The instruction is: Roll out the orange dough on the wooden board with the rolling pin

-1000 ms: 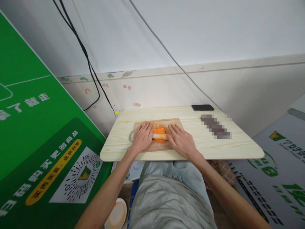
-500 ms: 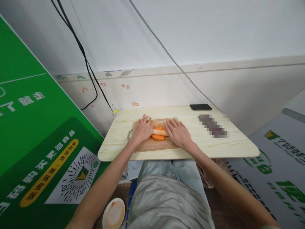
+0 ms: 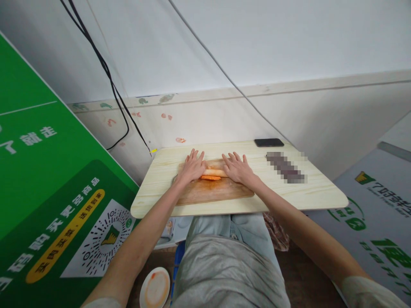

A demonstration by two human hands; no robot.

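A pale wooden rolling pin (image 3: 215,173) lies crosswise on a wooden cutting board (image 3: 212,192). Beneath it is a flat piece of orange dough (image 3: 211,178); only a narrow strip shows on my side of the pin. My left hand (image 3: 192,167) rests palm down over the pin's left end, fingers stretched out and apart. Over the right end lies my right hand (image 3: 237,167), also flat with spread fingers. Both palms hide the pin's ends. An orange stain marks the board in front of the dough.
The board rests on a light wood-grain table (image 3: 308,194) against the wall. At the back right lies a black phone (image 3: 269,142), with a blurred-out patch (image 3: 285,167) nearer me. A stained white plate (image 3: 155,287) is below, left. A green panel (image 3: 64,171) stands on the left.
Both hands have pushed the rolling pin away from me, toward the wall. Less of the orange dough shows in front of it, and more bare board is visible nearer me.
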